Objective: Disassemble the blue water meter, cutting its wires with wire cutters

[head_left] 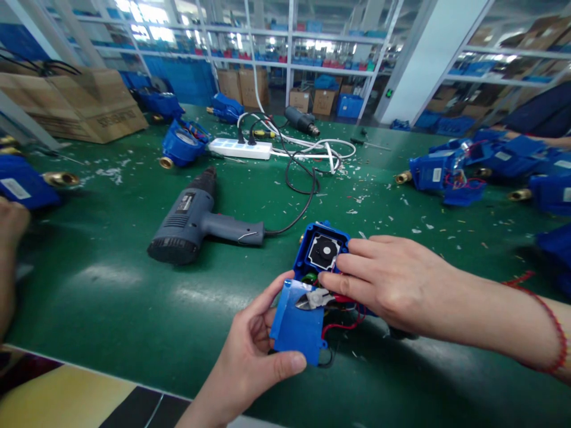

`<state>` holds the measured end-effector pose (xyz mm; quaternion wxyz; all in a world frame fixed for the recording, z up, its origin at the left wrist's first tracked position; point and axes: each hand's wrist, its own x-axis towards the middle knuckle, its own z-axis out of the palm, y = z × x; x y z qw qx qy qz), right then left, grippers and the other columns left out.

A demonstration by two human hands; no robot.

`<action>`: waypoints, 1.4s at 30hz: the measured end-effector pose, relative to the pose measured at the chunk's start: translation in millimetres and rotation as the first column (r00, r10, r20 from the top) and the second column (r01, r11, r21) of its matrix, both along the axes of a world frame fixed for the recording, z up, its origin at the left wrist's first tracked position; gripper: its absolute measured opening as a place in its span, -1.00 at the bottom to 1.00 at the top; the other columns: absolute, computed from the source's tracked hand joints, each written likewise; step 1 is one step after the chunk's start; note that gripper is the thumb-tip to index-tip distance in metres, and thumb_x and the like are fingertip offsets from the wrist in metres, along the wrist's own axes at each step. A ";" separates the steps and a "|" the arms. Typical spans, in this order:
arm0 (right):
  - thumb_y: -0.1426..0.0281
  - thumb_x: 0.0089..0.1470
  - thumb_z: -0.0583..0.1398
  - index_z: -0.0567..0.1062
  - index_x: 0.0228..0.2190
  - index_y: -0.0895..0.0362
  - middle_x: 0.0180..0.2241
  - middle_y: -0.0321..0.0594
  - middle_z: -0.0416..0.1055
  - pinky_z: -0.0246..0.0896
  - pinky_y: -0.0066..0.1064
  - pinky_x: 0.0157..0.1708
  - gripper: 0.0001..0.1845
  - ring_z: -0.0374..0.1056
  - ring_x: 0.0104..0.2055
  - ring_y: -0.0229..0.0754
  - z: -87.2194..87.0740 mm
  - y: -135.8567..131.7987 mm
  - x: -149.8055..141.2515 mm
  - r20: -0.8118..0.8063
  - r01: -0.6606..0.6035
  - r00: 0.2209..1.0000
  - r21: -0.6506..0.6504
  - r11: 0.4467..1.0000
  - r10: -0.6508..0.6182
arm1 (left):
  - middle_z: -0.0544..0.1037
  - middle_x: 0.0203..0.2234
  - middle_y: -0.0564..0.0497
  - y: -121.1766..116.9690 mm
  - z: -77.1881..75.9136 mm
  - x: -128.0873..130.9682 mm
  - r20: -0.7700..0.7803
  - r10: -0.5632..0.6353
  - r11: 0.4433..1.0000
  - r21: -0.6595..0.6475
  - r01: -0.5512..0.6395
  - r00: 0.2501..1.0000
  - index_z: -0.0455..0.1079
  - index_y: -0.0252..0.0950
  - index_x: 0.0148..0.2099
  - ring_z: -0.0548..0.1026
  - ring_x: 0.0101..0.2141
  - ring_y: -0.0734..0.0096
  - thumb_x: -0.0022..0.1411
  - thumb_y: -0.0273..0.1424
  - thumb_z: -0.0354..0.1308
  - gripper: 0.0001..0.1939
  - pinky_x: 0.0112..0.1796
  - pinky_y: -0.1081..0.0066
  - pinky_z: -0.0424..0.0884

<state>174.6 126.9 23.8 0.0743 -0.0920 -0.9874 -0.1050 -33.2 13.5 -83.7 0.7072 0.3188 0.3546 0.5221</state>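
My left hand (250, 351) grips a blue plastic cover (297, 324), thumb on its lower edge and fingers behind it. My right hand (392, 285) is closed on small cutting pliers (314, 299) with red handles, their jaws at the cover's top edge. Just behind lies an opened blue meter housing (321, 249) with a round black and white part inside. Red and black wires (343, 327) run from the housing to the cover.
A grey electric drill (196, 220) lies on the green table (111, 279), its cord leading to a white power strip (241, 148). Blue meters (439, 170) with brass fittings lie right and left. Cardboard boxes (84, 104) stand far left. Another person's hand (9, 255) shows at the left edge.
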 end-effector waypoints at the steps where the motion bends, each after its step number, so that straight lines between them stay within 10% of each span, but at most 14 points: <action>1: 0.48 0.32 0.00 0.51 -0.16 0.19 -0.41 -0.19 0.41 -0.08 -0.30 -0.46 -0.72 0.16 -0.39 -0.12 0.5 -1.9 -0.2 -0.008 -0.014 1.000 -0.026 1.000 0.014 | 0.65 -0.09 -0.14 0.2 0.5 0.4 0.009 -0.002 1.000 -0.002 0.002 1.000 0.17 -0.20 0.34 0.64 -0.20 0.21 -0.10 -0.45 0.51 -0.01 -0.23 0.47 0.54; 6: 0.47 0.29 0.05 0.48 -0.11 0.14 -0.37 -0.23 0.41 -0.07 -0.30 -0.44 -0.76 0.14 -0.39 -0.15 6.2 -12.7 4.3 -0.043 -0.031 0.999 -0.183 0.983 0.024 | 0.64 -0.06 -0.17 4.0 4.0 2.4 0.021 0.019 1.000 -0.007 -0.019 1.000 0.19 -0.24 0.34 0.62 -0.09 0.09 -0.11 -0.45 0.52 -0.02 -0.13 0.40 0.54; 17: 0.46 0.17 0.10 0.51 -0.05 0.16 -0.27 -0.09 0.43 -0.03 -0.24 -0.31 -0.67 0.23 -0.27 -0.04 6.9 -9.4 8.3 0.021 0.161 0.987 -0.062 0.985 -0.160 | 0.58 0.05 -0.18 3.4 2.2 1.5 0.024 0.016 0.999 0.029 -0.017 1.000 0.20 -0.20 0.33 0.55 0.02 0.00 -0.09 -0.47 0.50 -0.05 -0.11 0.40 0.55; 42: 0.44 0.18 0.15 0.50 -0.05 0.12 -0.30 -0.18 0.46 0.11 -0.26 -0.33 -0.70 0.27 -0.28 -0.07 -4.2 -10.4 2.2 0.047 0.164 0.986 -0.167 0.972 -0.158 | 0.64 -0.03 -0.08 1.2 0.6 2.4 0.047 0.034 0.998 0.042 -0.036 0.998 0.27 -0.11 0.29 0.61 -0.06 0.16 -0.07 -0.55 0.48 -0.11 -0.15 0.50 0.54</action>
